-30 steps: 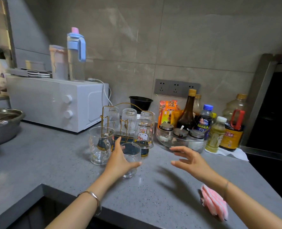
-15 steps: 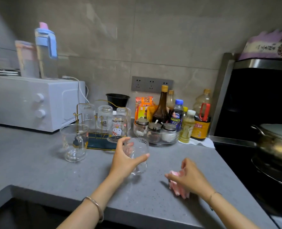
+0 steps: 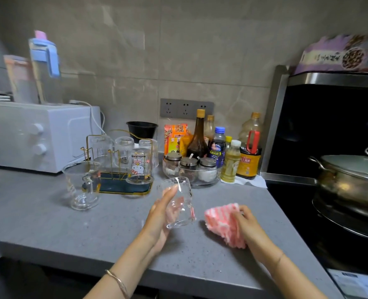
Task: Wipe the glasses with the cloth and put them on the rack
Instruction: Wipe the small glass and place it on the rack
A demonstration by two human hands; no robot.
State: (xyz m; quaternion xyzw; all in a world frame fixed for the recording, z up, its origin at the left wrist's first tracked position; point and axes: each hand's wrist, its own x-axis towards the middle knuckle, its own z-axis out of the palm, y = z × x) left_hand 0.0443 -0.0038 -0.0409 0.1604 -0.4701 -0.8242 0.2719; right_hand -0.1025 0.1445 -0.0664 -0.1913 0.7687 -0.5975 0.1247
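The left fingers [image 3: 168, 195] have lifted the glass [image 3: 180, 203] off the surface [image 3: 49, 223] and grip it tilted. Just beside it, the right fingers [image 3: 243, 210] now clutch the cloth [image 3: 224, 223]. Wiping can likely begin.

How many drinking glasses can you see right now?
6. Four sit on the rack: three ribbed glasses in the back row, a cartoon glass in front. A handled glass stands on the counter left of it. The left hand holds a clear glass. Others may be hidden.
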